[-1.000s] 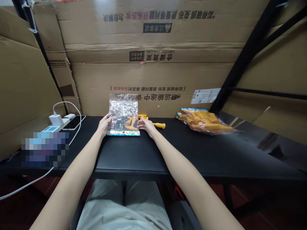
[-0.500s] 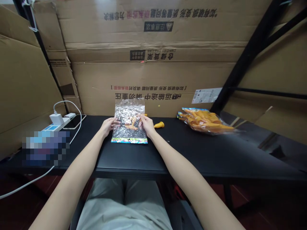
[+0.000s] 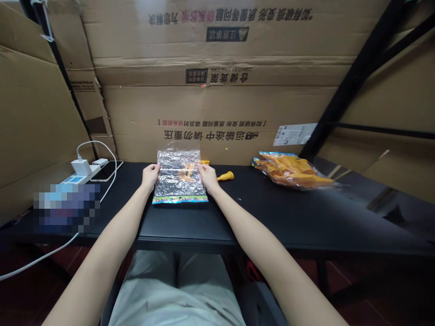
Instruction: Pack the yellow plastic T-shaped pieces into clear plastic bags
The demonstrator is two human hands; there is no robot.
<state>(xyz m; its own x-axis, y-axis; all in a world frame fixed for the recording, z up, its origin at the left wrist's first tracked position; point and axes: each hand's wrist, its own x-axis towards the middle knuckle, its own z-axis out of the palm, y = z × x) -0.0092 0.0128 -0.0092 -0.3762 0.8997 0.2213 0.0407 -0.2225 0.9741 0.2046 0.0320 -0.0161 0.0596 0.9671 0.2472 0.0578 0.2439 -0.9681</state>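
Observation:
A clear, crinkled plastic bag [image 3: 173, 174] with a colourful strip along its near edge is stretched between my hands, above the black table. My left hand [image 3: 150, 176] pinches its left edge. At the right edge, the fingers of my right hand [image 3: 208, 177] are closed on the plastic. Orange shapes show through the bag; whether they lie inside or behind it I cannot tell. Just right of my right hand lies an orange plastic piece [image 3: 226, 176] with a flared end, partly hidden by the hand. Another orange bit [image 3: 204, 162] pokes out behind the bag.
Filled clear bags of orange pieces [image 3: 292, 171] lie at the table's back right. On the left are a power strip [image 3: 76, 178] with a white charger [image 3: 80, 167], a phone [image 3: 108, 171] and a white cable [image 3: 61, 249]. A cardboard wall [image 3: 217, 102] stands behind the table [image 3: 272, 217].
The bag has been pulled flatter and shifted slightly left. My left hand's fingers, spread over the bag before, now pinch its edge. The right hand stays at the right edge.

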